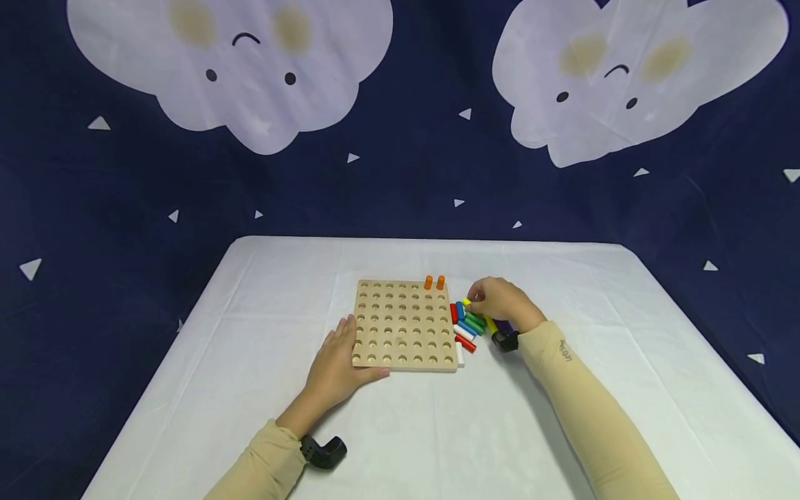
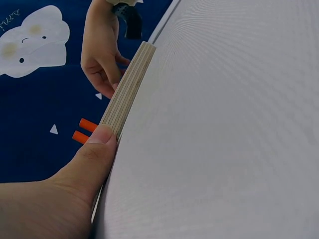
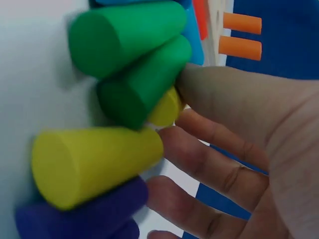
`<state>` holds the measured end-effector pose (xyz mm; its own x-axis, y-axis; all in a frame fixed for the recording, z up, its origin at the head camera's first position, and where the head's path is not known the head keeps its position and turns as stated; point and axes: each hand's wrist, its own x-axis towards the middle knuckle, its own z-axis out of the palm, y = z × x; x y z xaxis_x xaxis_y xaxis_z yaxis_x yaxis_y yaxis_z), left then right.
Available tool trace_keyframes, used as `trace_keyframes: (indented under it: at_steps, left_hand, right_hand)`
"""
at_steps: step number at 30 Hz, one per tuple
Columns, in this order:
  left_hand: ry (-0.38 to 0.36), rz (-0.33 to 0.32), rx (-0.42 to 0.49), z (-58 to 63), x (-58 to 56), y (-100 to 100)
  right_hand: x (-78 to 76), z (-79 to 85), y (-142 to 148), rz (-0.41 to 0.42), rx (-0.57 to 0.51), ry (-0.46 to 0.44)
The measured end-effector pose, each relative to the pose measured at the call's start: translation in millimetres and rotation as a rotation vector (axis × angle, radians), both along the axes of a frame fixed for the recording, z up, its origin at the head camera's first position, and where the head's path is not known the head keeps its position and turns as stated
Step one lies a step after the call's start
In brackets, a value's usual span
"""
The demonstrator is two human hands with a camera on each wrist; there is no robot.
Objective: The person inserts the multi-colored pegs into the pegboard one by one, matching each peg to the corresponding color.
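Note:
A square wooden pegboard (image 1: 405, 326) with rows of round holes lies on the white table; two orange pegs (image 1: 434, 282) stand at its far right corner. My left hand (image 1: 334, 361) rests at the near left corner, fingers along the left side and thumb (image 2: 102, 134) against the near edge. Beyond the board's right side, my right hand (image 1: 503, 302) pinches a small yellow peg (image 3: 167, 108) between thumb and forefinger, its far end hidden by them. Right beside these fingertips are two green pegs (image 3: 132, 37), another yellow peg (image 3: 97, 164) and purple pegs (image 3: 84, 211).
Red, blue and white pegs, among them a red peg (image 1: 465, 343), lie loose along the board's right edge. A white peg (image 1: 460, 355) lies by the near right corner. The white tabletop (image 1: 387, 437) ends at a dark blue cloth backdrop (image 1: 425, 180) with clouds.

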<state>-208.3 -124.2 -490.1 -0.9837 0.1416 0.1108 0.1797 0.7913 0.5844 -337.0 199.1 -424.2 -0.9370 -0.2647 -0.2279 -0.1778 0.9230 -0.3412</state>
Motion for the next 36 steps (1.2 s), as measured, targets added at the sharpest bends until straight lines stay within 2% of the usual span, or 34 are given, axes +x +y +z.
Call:
trace_keyframes:
  at_steps: [5, 8, 15, 29, 36]
  left_hand:
    - [-0.002, -0.001, 0.002, -0.9, -0.5, -0.3]
    - [0.014, 0.002, 0.006, -1.3, -1.1, -0.4]
    - [-0.001, -0.001, -0.001, -1.1, -0.6, -0.6]
    - [-0.005, 0.005, -0.004, -1.5, -1.1, 0.8]
    - [-0.009, 0.007, 0.0, -1.1, -0.9, 0.5]
  right_hand:
    - [0.2, -3.1, -3.6, 0.02, 0.038, 0.034]
    - [-0.1, -3.8, -5.1, 0.027, 0.041, 0.058]
    - [0.5, -6.1, -6.0, 0.023, 0.034, 0.085]
    - [-1.8, -7.1, -2.4, -0.044, -0.064, 0.134]
    - [-2.3, -6.1, -5.6, -0.047, -0.13, 0.183]
